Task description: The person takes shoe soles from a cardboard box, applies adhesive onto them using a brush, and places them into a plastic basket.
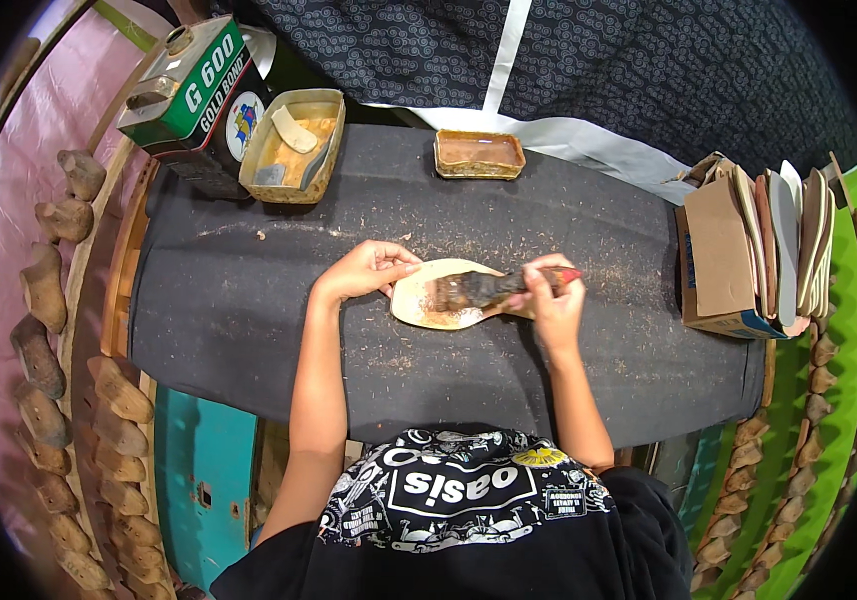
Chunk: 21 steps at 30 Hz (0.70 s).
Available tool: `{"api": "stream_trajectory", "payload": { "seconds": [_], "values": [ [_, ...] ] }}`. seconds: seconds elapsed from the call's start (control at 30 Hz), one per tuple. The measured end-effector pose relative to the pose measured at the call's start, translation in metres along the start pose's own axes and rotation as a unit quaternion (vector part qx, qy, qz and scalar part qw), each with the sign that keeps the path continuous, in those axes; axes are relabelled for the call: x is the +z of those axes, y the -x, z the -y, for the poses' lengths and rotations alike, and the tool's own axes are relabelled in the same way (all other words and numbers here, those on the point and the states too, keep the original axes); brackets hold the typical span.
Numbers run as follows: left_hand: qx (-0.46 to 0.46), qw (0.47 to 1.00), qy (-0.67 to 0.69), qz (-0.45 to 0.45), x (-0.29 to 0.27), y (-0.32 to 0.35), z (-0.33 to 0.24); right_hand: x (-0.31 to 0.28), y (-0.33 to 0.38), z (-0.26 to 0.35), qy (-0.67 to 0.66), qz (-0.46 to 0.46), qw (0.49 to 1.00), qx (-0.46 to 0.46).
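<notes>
A pale cream shoe sole [411, 300] lies over the middle of the dark cloth-covered table, its wide end to the left. My left hand [364, 272] pinches the rim of that wide end between thumb and fingers. In my right hand [551, 305] is a brush [484, 288] with a dark, stained body and a red handle tip. Its bristles press on the sole's upper face, where a brownish patch shows. The narrow end of the sole runs under my right hand and is partly hidden there.
At the back stands a shallow tray of amber liquid [481, 150]. Left of it are a tub with cut pieces [294, 190] and a metal can [199, 110]. A cardboard box of soles [724, 250] stands at right. Wooden shoe lasts [44, 285] line racks on both sides. Crumbs dot the cloth [249, 310].
</notes>
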<state>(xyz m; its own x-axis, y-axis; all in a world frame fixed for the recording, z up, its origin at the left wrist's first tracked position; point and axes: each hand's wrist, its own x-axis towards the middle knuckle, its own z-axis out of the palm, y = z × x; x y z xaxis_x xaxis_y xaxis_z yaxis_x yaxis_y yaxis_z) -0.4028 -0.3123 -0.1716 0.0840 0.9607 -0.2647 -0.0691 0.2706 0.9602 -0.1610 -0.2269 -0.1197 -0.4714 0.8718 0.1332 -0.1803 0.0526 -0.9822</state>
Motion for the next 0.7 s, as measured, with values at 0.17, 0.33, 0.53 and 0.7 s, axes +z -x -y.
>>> {"api": "stream_trajectory", "payload": {
  "seconds": [0.17,0.33,0.53,0.7],
  "values": [
    [0.011,1.0,0.004,0.001,0.001,-0.001,0.0,0.022,0.001,-0.015,-0.024,0.06,0.998,0.017],
    [-0.001,1.0,0.005,0.01,-0.001,-0.001,0.001,0.003,0.002,-0.017,0.004,0.024,0.999,0.026],
    [-0.007,1.0,-0.01,0.008,-0.001,0.0,-0.001,-0.051,0.0,-0.008,0.061,-0.041,0.997,-0.018],
    [-0.003,1.0,-0.009,0.0,0.0,-0.001,-0.001,-0.058,-0.003,0.002,0.077,-0.085,0.993,-0.039]
  ]
}}
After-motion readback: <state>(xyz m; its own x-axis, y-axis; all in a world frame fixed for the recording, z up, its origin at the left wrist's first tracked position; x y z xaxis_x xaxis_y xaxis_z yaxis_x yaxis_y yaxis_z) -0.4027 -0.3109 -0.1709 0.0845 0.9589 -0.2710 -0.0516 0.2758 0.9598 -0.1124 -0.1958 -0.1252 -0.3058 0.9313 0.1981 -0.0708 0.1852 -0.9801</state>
